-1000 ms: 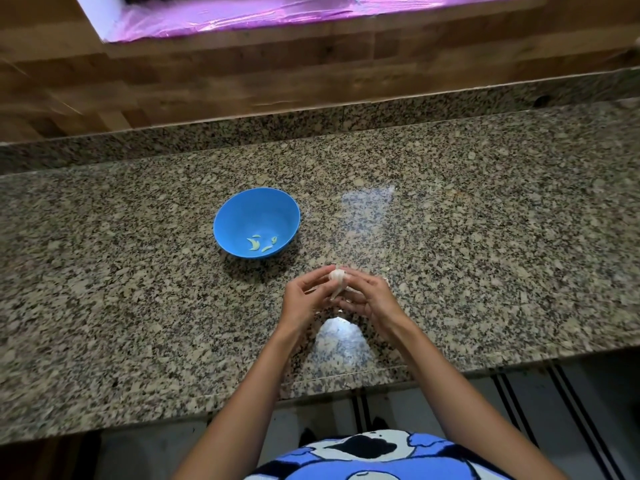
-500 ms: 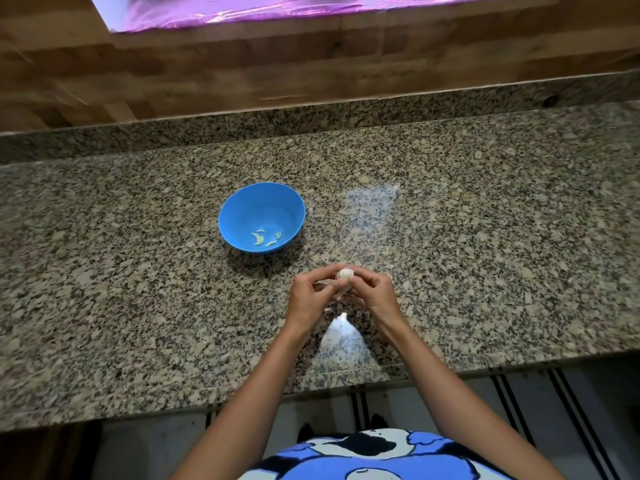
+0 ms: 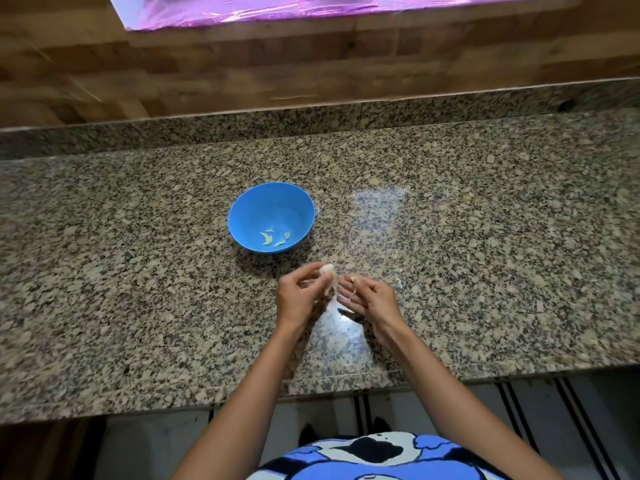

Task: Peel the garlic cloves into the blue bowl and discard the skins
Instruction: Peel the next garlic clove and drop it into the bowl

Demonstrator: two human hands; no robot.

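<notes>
Counter (image 3: 485,237) of speckled granite spans the view, and on it, a little beyond the hands, sits the blue bowl (image 3: 263,206), upright, with a few pale peeled cloves (image 3: 275,240) lying near its front wall. Nearer us the two hands work just above the counter, close together but not touching. The left grip (image 3: 296,296) is closed on the garlic (image 3: 327,270) — thumb and fingertips hold it at the top of the hand, so the white piece juts toward the bowl, with a loose shred of skin (image 3: 330,288) hanging below it. The right grip (image 3: 375,299) pinches a thin strip of skin (image 3: 352,291) between thumb and forefinger, and its other fingers look fairly straight. The strip dangles beside the palm, and we cannot tell whether it is joined to the garlic or free. We judge the step in hand to be the peeling itself: the skin is partly off, the clove is not yet bare, and this piece has not reached the bowl. The next move, as we read it, calls for the right grip to drop the strip well away from the bowl and then take the hanging shred, while the left grip turns the garlic without squeezing it loose. After that only a short reach is needed — the bowl lies just ahead of the left grip.
</notes>
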